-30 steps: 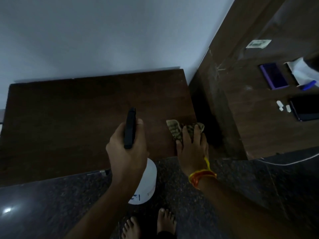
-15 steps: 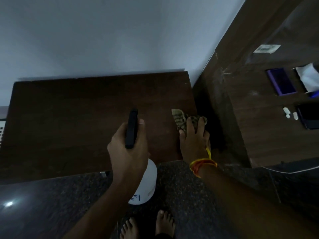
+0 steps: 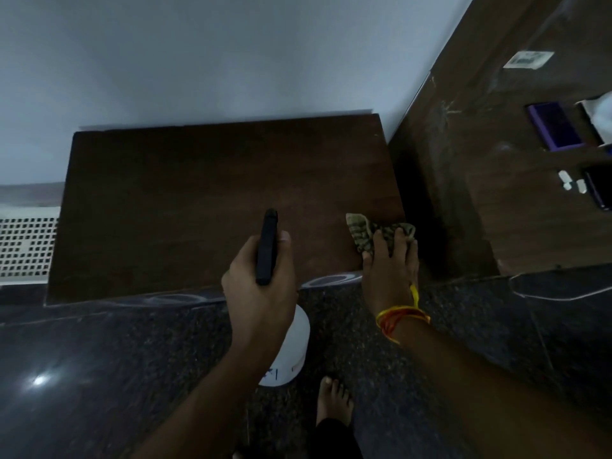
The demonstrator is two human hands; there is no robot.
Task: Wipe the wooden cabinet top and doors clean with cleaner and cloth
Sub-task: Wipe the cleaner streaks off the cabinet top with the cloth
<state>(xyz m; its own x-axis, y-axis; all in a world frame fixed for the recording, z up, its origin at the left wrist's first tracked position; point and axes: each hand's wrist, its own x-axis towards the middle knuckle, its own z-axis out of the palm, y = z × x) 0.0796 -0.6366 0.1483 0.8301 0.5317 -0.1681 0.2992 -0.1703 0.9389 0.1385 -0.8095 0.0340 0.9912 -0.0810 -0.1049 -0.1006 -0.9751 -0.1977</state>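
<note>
From the head view, the left hand [image 3: 261,289] is gripping a spray bottle [image 3: 291,346], fingers curled round its neck below the black spray head [image 3: 267,246]. The spray head's long axis is running away from the person, its nozzle end pointing out over the wooden cabinet top [image 3: 198,200] toward the pale wall [image 3: 231,51]. The white body of the bottle is hanging below the left grip, in front of the cabinet's near edge and above the dark speckled floor [image 3: 99,376].

The right hand [image 3: 390,276] is lying with its fingers [image 3: 399,241] stretched forward, pressing a patterned cloth [image 3: 367,231] flat against the cabinet top at its near right corner. The cloth is sticking out ahead and to the left of that grip, one corner lifting free; whether the thumb is pinching it cannot be told. A yellow and orange thread band [image 3: 400,316] is circling the right wrist.

The cloth is sitting just beside the cabinet's right edge, where a narrow dark gap is separating the cabinet from a taller wooden desk [image 3: 496,210]. Left of the cloth and ahead of the spray head the cabinet top is lying bare, all the way to the wall and the left edge. On the desk a purple case [image 3: 554,125], two small white pieces [image 3: 571,182] and a dark phone [image 3: 599,190] are lying well apart from both hands. A bare foot [image 3: 334,399] is standing on the floor below the bottle.
</note>
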